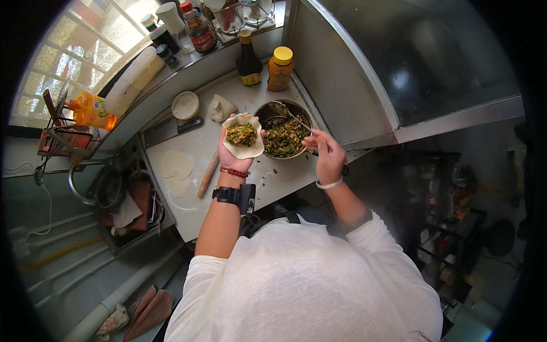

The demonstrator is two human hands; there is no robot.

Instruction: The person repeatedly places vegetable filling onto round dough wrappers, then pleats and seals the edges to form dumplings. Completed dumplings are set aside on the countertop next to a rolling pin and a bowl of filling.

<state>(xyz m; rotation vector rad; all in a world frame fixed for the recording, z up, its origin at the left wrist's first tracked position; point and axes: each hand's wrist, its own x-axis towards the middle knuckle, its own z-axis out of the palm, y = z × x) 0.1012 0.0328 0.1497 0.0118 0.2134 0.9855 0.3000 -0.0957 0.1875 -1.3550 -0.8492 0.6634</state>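
Note:
On the palm of my left hand (236, 161) lies a round dough wrapper (252, 151), with a mound of chopped green and brown filling (241, 134) in its middle. My right hand (328, 156) grips the handle of a metal spoon (300, 122), whose bowl rests inside a metal pot (265, 112). More of the same chopped filling (285, 139) fills much of the pot. Left of my left hand, a wooden rolling pin (208, 175) lies on the floured white worktop (239, 188). Flat dough rounds (176, 164) lie overlapping farther left.
A cleaver (162, 136), a lump of dough (222, 107) and a bowl of flour (185, 105) sit at the back left. Behind the pot stand a dark sauce bottle (248, 62) and a yellow-capped bottle (280, 70). A sink (115, 243) adjoins the left edge; a metal-framed panel (346, 72) bounds the right.

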